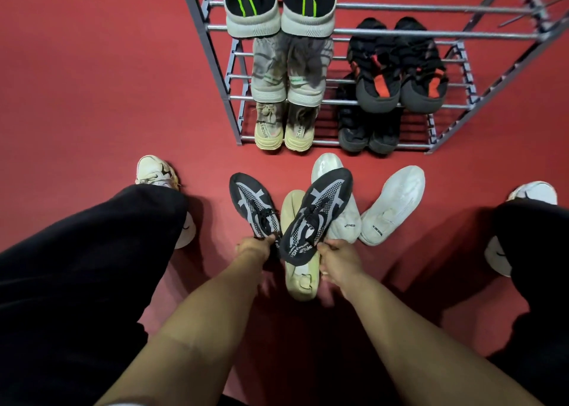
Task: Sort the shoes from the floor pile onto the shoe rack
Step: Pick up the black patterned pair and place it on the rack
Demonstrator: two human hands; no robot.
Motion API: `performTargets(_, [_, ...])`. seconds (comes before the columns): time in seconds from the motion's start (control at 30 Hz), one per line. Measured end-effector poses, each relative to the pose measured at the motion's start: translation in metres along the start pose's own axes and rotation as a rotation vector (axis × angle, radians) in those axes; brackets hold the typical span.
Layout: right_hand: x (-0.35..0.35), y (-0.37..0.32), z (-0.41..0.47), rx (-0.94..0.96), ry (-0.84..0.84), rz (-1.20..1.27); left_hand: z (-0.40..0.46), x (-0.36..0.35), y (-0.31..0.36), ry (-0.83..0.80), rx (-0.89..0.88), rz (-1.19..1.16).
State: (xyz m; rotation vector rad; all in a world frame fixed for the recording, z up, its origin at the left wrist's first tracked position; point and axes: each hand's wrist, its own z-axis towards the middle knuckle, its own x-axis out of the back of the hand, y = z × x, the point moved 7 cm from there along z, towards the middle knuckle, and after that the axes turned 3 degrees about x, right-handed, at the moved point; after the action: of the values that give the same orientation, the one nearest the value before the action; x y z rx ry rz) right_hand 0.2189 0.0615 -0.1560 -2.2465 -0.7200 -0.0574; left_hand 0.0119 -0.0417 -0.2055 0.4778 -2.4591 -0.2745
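Black sneakers: left hand [253, 247] grips one [255, 206], right hand [338, 261] other [317, 213].

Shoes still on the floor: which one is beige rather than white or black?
The beige shoe in the middle, lying mostly under the black shoe held by the right hand; the white shoes lie farther right.

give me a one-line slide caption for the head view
Left hand and right hand each grip a black-and-grey sneaker before the half-filled shoe rack.
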Motion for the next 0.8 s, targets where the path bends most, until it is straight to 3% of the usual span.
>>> performTargets(0.13, [0.009,0.013,0.003,-0.018,0.035,0.016,0.004,0.004,-0.008,0.026,-0.001,-0.192])
performTargets(0.27, [0.018,0.007,0.015,0.003,0.120,0.012,0.003,0.017,0.001,0.087,-0.014,-0.234])
performTargets(0.43, [0.021,-0.031,0.013,0.176,0.165,0.007,-0.008,0.037,0.023,-0.128,-0.036,-0.334])
performTargets(0.6, [0.005,-0.060,-0.012,0.282,0.084,0.201,-0.038,0.081,0.057,-0.192,-0.157,-0.470])
performTargets(0.8, [-0.025,-0.068,-0.053,0.125,-0.236,0.387,-0.096,0.090,0.081,-0.338,-0.328,-0.290])
